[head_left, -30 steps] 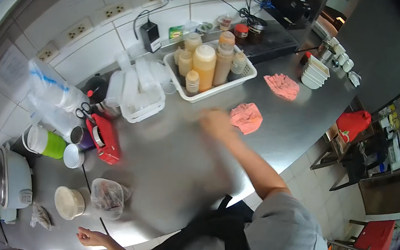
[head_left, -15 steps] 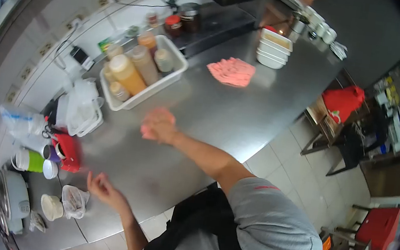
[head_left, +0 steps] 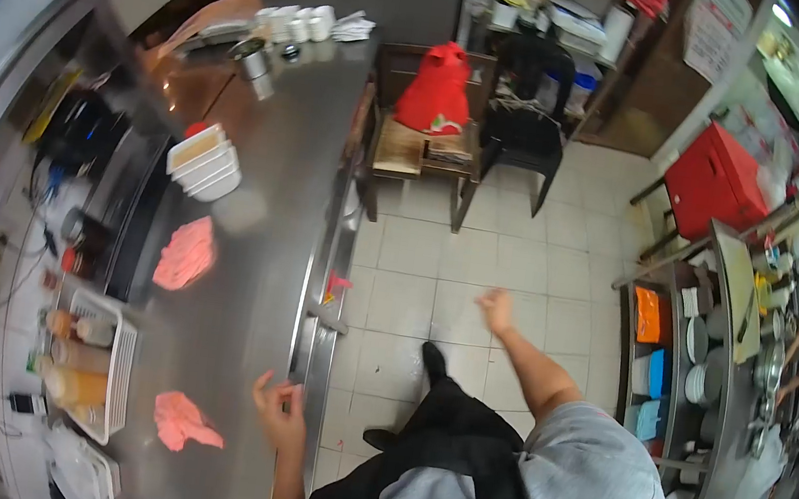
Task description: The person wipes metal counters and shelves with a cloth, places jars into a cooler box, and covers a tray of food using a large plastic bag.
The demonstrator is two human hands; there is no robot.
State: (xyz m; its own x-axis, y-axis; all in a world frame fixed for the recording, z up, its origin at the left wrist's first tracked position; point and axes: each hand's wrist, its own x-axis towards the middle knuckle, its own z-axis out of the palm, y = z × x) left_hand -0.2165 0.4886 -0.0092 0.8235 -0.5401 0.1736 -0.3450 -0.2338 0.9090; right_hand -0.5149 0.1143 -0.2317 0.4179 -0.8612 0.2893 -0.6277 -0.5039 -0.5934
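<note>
My left hand [head_left: 279, 413] is over the near edge of the steel counter [head_left: 266, 232], its fingers apart and slightly bent, with nothing in them. Above the floor tiles, my right hand [head_left: 494, 313] is loosely closed and no object shows in it. A crumpled pink cloth [head_left: 185, 421] lies on the counter to the left of my left hand, not touching it. Farther along is a second pink cloth [head_left: 186, 254]. Beyond that stand stacked white containers [head_left: 204, 161]. Sauce bottles [head_left: 80, 379] lie in a white basket [head_left: 120, 374] by the wall.
A wooden chair [head_left: 398, 148] holding a red bag [head_left: 435, 93] and a black chair [head_left: 526, 115] stand ahead on the tiled floor [head_left: 469, 259]. To the right are a red box [head_left: 716, 180] and a shelf unit [head_left: 713, 321] with dishes and pans.
My view has turned right toward the aisle. My right hand has let go of the nearer pink cloth and moved off the counter. That cloth now lies by itself.
</note>
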